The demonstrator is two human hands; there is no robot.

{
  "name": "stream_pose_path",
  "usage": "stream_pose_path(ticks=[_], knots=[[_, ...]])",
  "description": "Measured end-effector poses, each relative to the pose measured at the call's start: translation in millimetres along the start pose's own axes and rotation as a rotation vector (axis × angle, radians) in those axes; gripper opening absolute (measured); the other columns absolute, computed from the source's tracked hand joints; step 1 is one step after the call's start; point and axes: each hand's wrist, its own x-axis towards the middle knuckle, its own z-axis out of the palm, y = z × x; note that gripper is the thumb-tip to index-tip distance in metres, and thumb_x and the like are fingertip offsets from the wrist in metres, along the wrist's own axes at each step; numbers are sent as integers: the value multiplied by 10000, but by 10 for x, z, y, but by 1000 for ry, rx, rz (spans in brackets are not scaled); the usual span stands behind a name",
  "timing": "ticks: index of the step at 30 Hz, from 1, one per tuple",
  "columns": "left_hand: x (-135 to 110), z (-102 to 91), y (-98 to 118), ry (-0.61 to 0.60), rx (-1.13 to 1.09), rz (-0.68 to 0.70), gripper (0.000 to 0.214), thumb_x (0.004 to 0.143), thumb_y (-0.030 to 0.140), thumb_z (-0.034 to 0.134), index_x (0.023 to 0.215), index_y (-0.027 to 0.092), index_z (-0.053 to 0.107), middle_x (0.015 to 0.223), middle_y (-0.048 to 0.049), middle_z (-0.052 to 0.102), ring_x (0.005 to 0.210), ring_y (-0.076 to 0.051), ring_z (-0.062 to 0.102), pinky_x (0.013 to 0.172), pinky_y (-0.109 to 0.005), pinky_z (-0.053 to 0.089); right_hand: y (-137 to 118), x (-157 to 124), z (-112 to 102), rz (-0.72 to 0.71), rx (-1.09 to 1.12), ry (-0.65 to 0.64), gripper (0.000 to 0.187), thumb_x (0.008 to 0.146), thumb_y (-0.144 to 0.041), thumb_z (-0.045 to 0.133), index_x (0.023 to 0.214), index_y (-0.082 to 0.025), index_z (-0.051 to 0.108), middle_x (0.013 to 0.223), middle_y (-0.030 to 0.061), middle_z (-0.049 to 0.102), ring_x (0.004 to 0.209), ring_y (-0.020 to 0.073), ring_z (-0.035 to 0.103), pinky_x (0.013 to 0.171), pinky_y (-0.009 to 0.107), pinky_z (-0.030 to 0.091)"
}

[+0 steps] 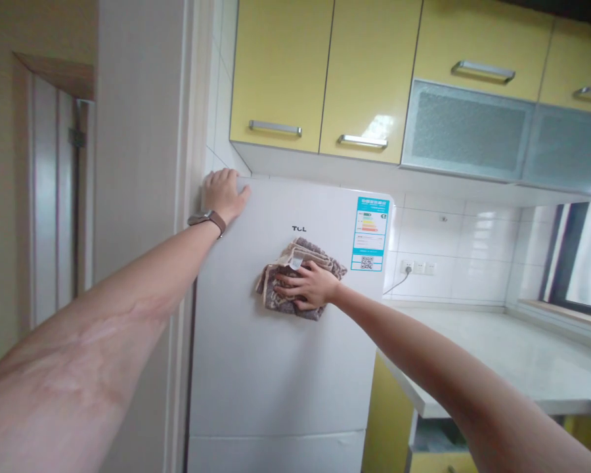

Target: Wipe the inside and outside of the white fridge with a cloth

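Yellow upper cabinets (280,66) run along a white-tiled wall, with a pale desk (463,328) to the right of a white refrigerator (276,374). A patterned brown cloth (318,251), folded into a loose pad, lies against its upper door just below the TCL lettering (299,229). The right hand (311,286) is open over it, fingers spread, pressing it to the door. The left hand (224,196) rests at the top left corner; its fingertips are hard to make out, so I cannot tell whether it grips or merely leans.

Good handling here likely means even pressure through palm and fingers, with the loose corners tucked under. Slow, overlapping strokes should suit the smooth door, with a lighter touch near the edges of the energy label (372,233), which could lift.
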Motion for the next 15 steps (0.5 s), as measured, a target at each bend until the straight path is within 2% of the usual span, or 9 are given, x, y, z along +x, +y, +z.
stream_pose_path(ticks=[2, 3, 5, 8, 10, 12, 15], knots=[[-3, -8, -16, -12, 12, -2, 421, 983, 430, 467, 1308, 209, 618, 1373, -133, 643, 1381, -355, 499, 1217, -517, 297, 256, 29, -150, 44, -27, 27, 619, 1015, -535, 448, 1602, -340, 447, 1668, 60, 410, 1223, 349, 512, 968, 494, 366], [0, -14, -23, -17, 14, 0, 420, 984, 441, 466, 1307, 220, 620, 1372, -127, 645, 1381, -358, 500, 1217, -518, 300, 386, 43, -237, 114, -39, 40, 628, 1012, -541, 445, 1607, -339, 440, 1671, 59, 403, 1255, 367, 493, 984, 512, 363], [13, -28, -31, -26, 13, 5, 412, 988, 460, 467, 1297, 237, 622, 1364, -113, 650, 1377, -358, 503, 1213, -520, 308, 643, 77, -417, 328, -62, 76, 655, 1006, -547, 441, 1623, -329, 417, 1679, 69, 382, 1343, 414, 422, 1026, 561, 347], [31, -48, -23, -43, 17, 0, 412, 993, 457, 459, 1289, 218, 618, 1376, -106, 641, 1368, -339, 506, 1215, -510, 306, 981, 145, -644, 726, -85, 148, 705, 1003, -539, 420, 1659, -289, 349, 1698, 97, 324, 1458, 464, 275, 1067, 625, 327], [37, -57, -12, -71, 4, -10, 441, 1001, 483, 448, 1294, 198, 613, 1369, -98, 644, 1394, -325, 475, 1231, -507, 271, 1133, 192, -733, 892, -88, 179, 727, 1004, -523, 401, 1678, -271, 301, 1709, 109, 284, 1498, 474, 201, 1081, 661, 315], [41, -58, -7, -101, -16, -20, 497, 1000, 547, 451, 1306, 189, 609, 1318, -82, 672, 1434, -321, 426, 1244, -513, 228, 1189, 229, -762, 945, -84, 195, 735, 1003, -501, 392, 1688, -267, 267, 1717, 110, 256, 1521, 469, 155, 1097, 683, 299], [49, -43, -18, -93, -23, -20, 504, 983, 572, 477, 1299, 209, 622, 1268, -77, 697, 1441, -329, 423, 1242, -515, 232, 1079, 263, -726, 968, -92, 210, 737, 1002, -474, 392, 1693, -259, 253, 1723, 110, 243, 1536, 462, 130, 1113, 689, 285]])
